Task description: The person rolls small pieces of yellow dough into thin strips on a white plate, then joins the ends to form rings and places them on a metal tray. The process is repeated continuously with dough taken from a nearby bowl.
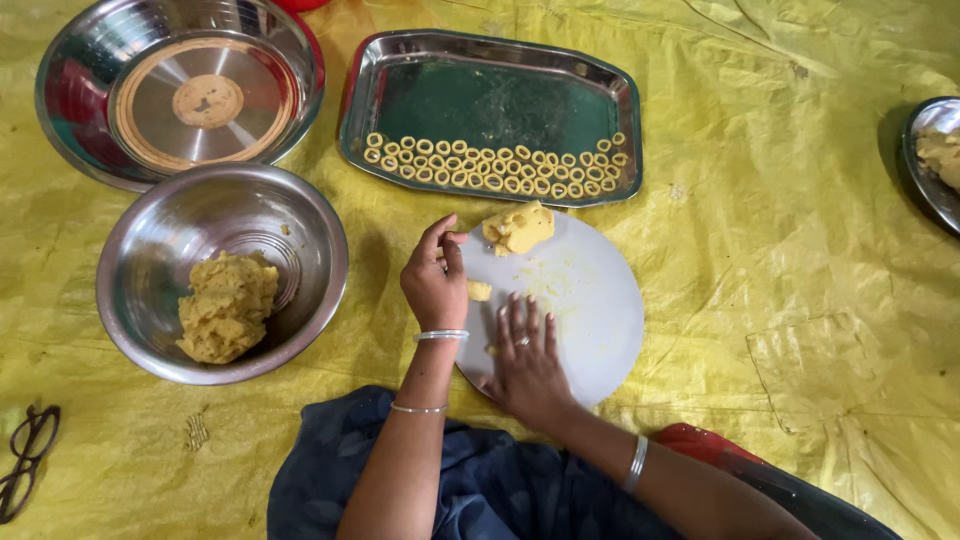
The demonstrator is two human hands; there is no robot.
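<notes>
right hand (527, 362) lies flat, fingers spread, on the near edge of the round board (590, 310) (whatever is under the palm is hidden). left hand (434, 278) is loosely curled at the board's left edge, a small dough piece (480, 291) just beside it; grasp unclear. dough lump (518, 227) sits at the far edge.

Small yellow dough piece (480, 291) on round board (590, 300).

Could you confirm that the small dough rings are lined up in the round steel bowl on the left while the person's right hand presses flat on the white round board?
Not quite: the head view shows the dough rings lined up in the rectangular steel tray, not the round steel bowl, which holds a dough lump. The right hand does press flat on the white round board.
</notes>
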